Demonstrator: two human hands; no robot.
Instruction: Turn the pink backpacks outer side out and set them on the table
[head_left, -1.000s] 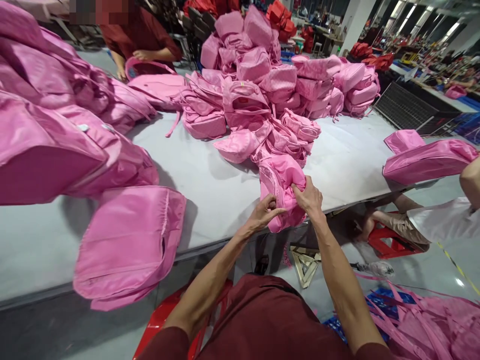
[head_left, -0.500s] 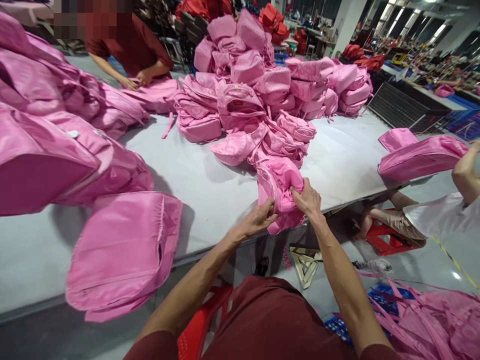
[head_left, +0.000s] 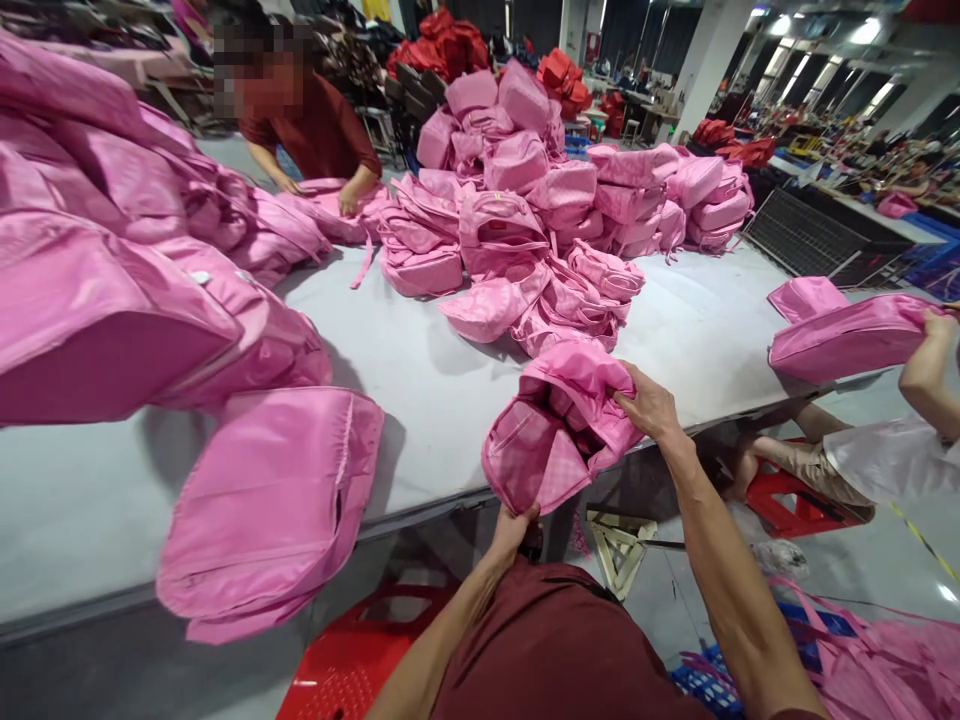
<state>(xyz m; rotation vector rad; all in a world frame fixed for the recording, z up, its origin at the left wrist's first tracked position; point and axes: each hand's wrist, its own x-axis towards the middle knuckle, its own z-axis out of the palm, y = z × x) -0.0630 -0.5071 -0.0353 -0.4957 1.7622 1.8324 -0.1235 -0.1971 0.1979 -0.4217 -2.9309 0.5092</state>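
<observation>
A pink backpack (head_left: 592, 385) lies unzipped at the near edge of the white table (head_left: 405, 400), its opening and checked lining showing. My left hand (head_left: 516, 530) pinches the lower rim of its opened flap, the fingertips partly hidden beneath. Up at the bag's right side, my right hand (head_left: 646, 402) is closed on the bunched cloth. Just behind it lie several more pink backpacks (head_left: 574, 305) in a loose heap. To the left, a flat pink bag (head_left: 274, 500) hangs over the table edge.
Pink bags (head_left: 112, 300) are piled high at left. Across the table a person (head_left: 319, 130) in dark red handles pink cloth. At right another person's hand (head_left: 937, 325) holds a pink bag. A red stool (head_left: 360, 640) and a blue crate (head_left: 705, 680) stand near me.
The backpack has gone from crumpled to spread open, showing its inside. My left hand has pulled the flap down toward me; my right hand has shifted slightly right. The view has tilted up a little.
</observation>
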